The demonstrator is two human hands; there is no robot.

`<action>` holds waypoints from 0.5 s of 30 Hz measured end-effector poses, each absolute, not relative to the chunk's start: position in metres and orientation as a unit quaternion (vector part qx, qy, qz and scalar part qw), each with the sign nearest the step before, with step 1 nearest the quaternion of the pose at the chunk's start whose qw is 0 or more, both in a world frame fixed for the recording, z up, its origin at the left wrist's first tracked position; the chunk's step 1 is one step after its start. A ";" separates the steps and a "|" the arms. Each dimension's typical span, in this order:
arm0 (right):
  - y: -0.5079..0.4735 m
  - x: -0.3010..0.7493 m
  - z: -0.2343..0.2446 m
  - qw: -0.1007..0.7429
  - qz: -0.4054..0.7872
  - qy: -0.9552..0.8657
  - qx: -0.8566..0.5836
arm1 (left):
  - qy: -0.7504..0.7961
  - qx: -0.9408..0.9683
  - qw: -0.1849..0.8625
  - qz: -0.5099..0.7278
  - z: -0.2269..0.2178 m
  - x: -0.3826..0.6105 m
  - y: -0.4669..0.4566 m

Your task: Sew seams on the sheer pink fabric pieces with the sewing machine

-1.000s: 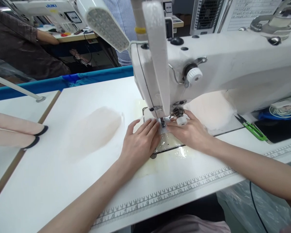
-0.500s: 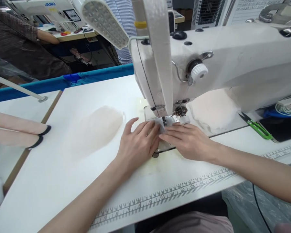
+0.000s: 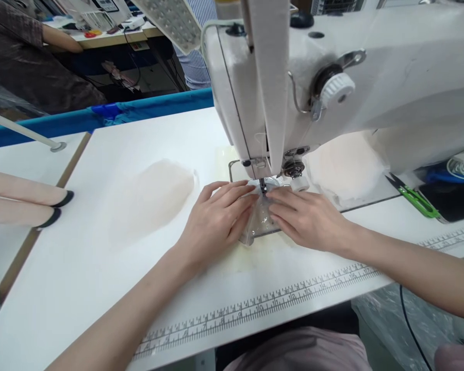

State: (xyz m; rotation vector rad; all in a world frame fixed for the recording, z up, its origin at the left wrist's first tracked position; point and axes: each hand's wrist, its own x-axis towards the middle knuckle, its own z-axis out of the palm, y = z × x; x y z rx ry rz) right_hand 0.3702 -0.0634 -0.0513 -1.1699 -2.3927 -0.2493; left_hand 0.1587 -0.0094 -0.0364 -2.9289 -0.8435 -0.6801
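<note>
At the needle of a white sewing machine (image 3: 247,98), both hands work on a small piece of whitish sheer fabric (image 3: 256,188) that lies on the metal bed under the presser foot (image 3: 263,186). My left hand (image 3: 218,214) is left of the foot, its fingers close together and curved onto the fabric; its thumb is mostly hidden. To the right, my right hand (image 3: 307,216) has its fingertips beside the foot, pinning the fabric's other side. Much of the fabric is covered by my fingers.
A pale sheer fabric piece (image 3: 162,190) lies left on the white table (image 3: 112,288). More pale fabric (image 3: 344,165) rests under the machine arm. Green thread snips (image 3: 417,201) lie at right near a dark flat object (image 3: 452,198). A ruler strip (image 3: 255,312) runs along the front edge.
The view has come closer to the machine. My hands have parted slightly around the presser foot, uncovering more of the metal bed between them; my left fingers lie flatter.
</note>
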 end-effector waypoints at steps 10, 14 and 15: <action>-0.058 0.375 -0.054 0.192 -0.077 -0.857 -0.472 | -0.229 -0.952 0.071 -0.191 -0.051 0.166 -0.013; -0.054 0.377 -0.058 0.185 -0.106 -0.849 -0.484 | -0.233 -0.951 0.080 -0.186 -0.053 0.167 -0.019; -0.054 0.377 -0.058 0.179 -0.116 -0.847 -0.488 | -0.234 -0.951 0.079 -0.185 -0.053 0.167 -0.020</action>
